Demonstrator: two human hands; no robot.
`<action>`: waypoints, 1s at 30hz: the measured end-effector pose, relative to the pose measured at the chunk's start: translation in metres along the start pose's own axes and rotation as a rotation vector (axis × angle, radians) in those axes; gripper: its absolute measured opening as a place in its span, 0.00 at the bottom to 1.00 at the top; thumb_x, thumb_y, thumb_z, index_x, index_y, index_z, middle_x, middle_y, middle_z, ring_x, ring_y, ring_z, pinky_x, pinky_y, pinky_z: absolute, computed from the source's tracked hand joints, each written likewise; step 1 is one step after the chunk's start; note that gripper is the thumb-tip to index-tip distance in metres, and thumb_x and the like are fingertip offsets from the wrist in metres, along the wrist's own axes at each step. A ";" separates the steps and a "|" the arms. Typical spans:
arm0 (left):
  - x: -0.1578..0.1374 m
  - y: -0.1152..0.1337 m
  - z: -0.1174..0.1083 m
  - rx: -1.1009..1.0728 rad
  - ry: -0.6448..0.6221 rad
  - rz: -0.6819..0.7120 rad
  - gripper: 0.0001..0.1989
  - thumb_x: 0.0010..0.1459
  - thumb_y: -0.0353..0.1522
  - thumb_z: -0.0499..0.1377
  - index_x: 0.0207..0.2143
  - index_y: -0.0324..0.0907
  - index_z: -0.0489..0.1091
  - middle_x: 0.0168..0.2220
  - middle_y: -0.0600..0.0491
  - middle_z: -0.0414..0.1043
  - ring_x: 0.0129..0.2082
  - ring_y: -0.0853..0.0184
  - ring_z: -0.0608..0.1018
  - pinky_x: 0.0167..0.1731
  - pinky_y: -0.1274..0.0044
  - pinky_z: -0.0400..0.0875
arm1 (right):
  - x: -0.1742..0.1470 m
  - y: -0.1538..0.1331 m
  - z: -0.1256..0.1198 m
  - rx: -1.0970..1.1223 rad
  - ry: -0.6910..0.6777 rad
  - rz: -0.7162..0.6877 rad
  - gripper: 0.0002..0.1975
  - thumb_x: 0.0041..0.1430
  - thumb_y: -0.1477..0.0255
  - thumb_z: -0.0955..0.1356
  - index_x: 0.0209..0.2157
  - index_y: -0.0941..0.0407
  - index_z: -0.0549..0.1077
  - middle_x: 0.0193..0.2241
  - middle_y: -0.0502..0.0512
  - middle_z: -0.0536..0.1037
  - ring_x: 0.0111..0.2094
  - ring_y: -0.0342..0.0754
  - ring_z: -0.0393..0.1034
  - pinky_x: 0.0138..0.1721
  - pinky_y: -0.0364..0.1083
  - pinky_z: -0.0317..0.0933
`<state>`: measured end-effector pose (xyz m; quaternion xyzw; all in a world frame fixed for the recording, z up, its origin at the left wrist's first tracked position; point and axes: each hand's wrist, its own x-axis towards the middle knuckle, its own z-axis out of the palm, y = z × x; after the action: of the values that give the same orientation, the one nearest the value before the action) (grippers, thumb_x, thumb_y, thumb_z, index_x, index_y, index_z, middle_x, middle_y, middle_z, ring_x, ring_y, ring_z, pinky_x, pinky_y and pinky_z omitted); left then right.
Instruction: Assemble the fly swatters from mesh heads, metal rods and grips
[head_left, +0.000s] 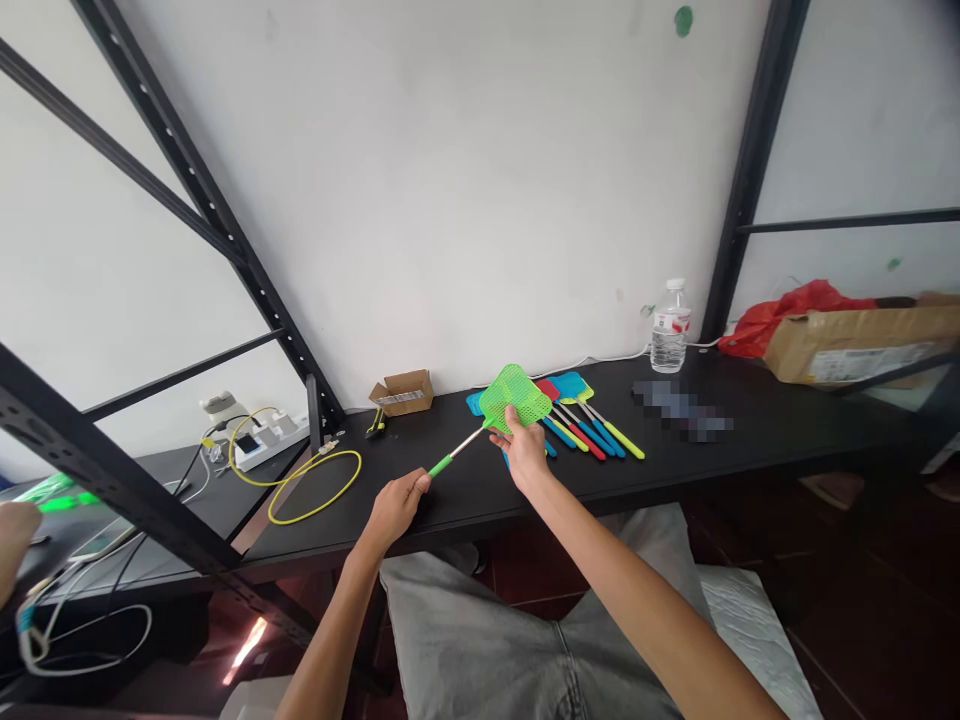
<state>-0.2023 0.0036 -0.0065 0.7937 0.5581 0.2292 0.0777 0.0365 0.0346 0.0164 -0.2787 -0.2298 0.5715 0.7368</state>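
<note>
A green fly swatter (514, 392) with a perforated square head is held in both hands above the black table. My left hand (399, 508) is closed around its green handle, at the lower left end of the metal shaft. My right hand (523, 452) grips the head, thumb on top and fingers underneath. Just beyond and to the right lie several more fly swatters (576, 425) in blue, red and yellow-green, side by side with handles pointing towards me. The green head partly hides some of them.
A small open cardboard box (405, 394) and a coiled yellow cable (358, 480) lie to the left, near a power strip (271, 442). A water bottle (670, 328) stands by the wall. Further right are a carton (862, 342) and red plastic bag (806, 305). Another person's hand (16, 535) shows far left.
</note>
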 end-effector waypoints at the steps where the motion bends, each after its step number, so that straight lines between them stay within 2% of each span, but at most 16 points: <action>1: 0.000 -0.001 0.000 -0.005 0.001 -0.001 0.22 0.66 0.47 0.40 0.26 0.43 0.56 0.22 0.58 0.58 0.24 0.70 0.63 0.27 0.79 0.54 | 0.000 0.000 0.001 -0.011 0.010 -0.001 0.17 0.48 0.60 0.76 0.28 0.57 0.70 0.29 0.54 0.77 0.30 0.49 0.76 0.28 0.45 0.71; 7: -0.001 0.008 -0.004 -0.105 0.000 0.021 0.22 0.66 0.46 0.44 0.25 0.42 0.58 0.21 0.59 0.57 0.23 0.71 0.63 0.26 0.80 0.54 | 0.007 -0.007 0.001 -0.105 -0.118 0.055 0.14 0.52 0.64 0.74 0.32 0.59 0.73 0.34 0.57 0.78 0.31 0.48 0.78 0.26 0.41 0.68; 10: -0.001 0.032 -0.002 -0.189 -0.032 0.032 0.21 0.64 0.47 0.48 0.25 0.42 0.57 0.20 0.60 0.56 0.22 0.73 0.62 0.24 0.81 0.53 | 0.013 -0.015 0.002 -0.122 -0.160 0.084 0.13 0.52 0.65 0.74 0.33 0.58 0.72 0.35 0.57 0.79 0.31 0.47 0.77 0.24 0.39 0.67; 12: 0.002 0.054 0.002 -0.253 -0.054 0.026 0.20 0.63 0.48 0.48 0.27 0.42 0.59 0.18 0.61 0.54 0.20 0.73 0.61 0.23 0.81 0.53 | 0.017 -0.021 0.003 -0.172 -0.211 0.093 0.12 0.53 0.64 0.73 0.33 0.58 0.72 0.36 0.57 0.80 0.31 0.46 0.77 0.24 0.39 0.66; 15: 0.012 0.083 0.008 -0.354 -0.027 -0.001 0.21 0.65 0.48 0.44 0.37 0.42 0.66 0.16 0.61 0.55 0.17 0.72 0.62 0.22 0.81 0.56 | 0.027 -0.036 -0.002 -0.359 -0.306 0.101 0.12 0.55 0.63 0.72 0.34 0.57 0.74 0.38 0.59 0.81 0.30 0.45 0.76 0.24 0.39 0.66; 17: 0.022 0.096 0.012 -0.331 0.023 -0.044 0.21 0.65 0.46 0.43 0.47 0.42 0.65 0.16 0.61 0.59 0.18 0.69 0.66 0.24 0.79 0.60 | 0.038 -0.053 -0.013 -0.549 -0.320 0.088 0.14 0.56 0.62 0.71 0.38 0.57 0.75 0.39 0.60 0.81 0.31 0.46 0.76 0.24 0.40 0.67; 19: 0.032 0.104 0.015 -0.243 0.076 -0.148 0.21 0.66 0.41 0.43 0.54 0.41 0.61 0.17 0.59 0.65 0.22 0.66 0.73 0.29 0.77 0.64 | 0.051 -0.075 -0.032 -0.759 -0.296 0.003 0.16 0.57 0.62 0.69 0.43 0.57 0.75 0.40 0.60 0.81 0.33 0.48 0.76 0.27 0.42 0.67; 21: 0.042 0.110 0.021 -0.130 0.089 -0.271 0.21 0.65 0.37 0.43 0.58 0.42 0.56 0.23 0.54 0.72 0.28 0.61 0.77 0.33 0.74 0.66 | 0.064 -0.100 -0.056 -1.008 -0.229 -0.181 0.17 0.59 0.61 0.67 0.45 0.56 0.75 0.41 0.59 0.81 0.39 0.51 0.76 0.36 0.45 0.68; 23: 0.050 0.117 0.028 -0.024 0.067 -0.354 0.21 0.64 0.35 0.43 0.59 0.43 0.55 0.33 0.47 0.76 0.35 0.57 0.79 0.35 0.71 0.67 | 0.075 -0.120 -0.080 -1.279 -0.160 -0.320 0.21 0.61 0.58 0.63 0.48 0.56 0.75 0.46 0.60 0.79 0.48 0.55 0.73 0.47 0.48 0.65; 26: 0.061 0.134 0.042 0.086 0.026 -0.424 0.21 0.63 0.34 0.43 0.58 0.43 0.55 0.42 0.41 0.76 0.41 0.53 0.78 0.38 0.68 0.68 | 0.087 -0.135 -0.110 -1.610 -0.113 -0.304 0.30 0.63 0.53 0.59 0.58 0.58 0.68 0.53 0.64 0.74 0.55 0.62 0.67 0.52 0.54 0.60; 30: 0.074 0.156 0.056 0.158 -0.037 -0.408 0.19 0.63 0.34 0.43 0.54 0.41 0.60 0.42 0.39 0.76 0.43 0.52 0.78 0.41 0.65 0.68 | 0.093 -0.125 -0.131 -1.845 -0.185 -0.198 0.37 0.64 0.48 0.52 0.65 0.56 0.58 0.63 0.62 0.61 0.62 0.65 0.56 0.57 0.57 0.54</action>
<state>-0.0246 0.0222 0.0239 0.6720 0.7219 0.1498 0.0702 0.2349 0.0815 0.0055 -0.6865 -0.6734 0.1173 0.2481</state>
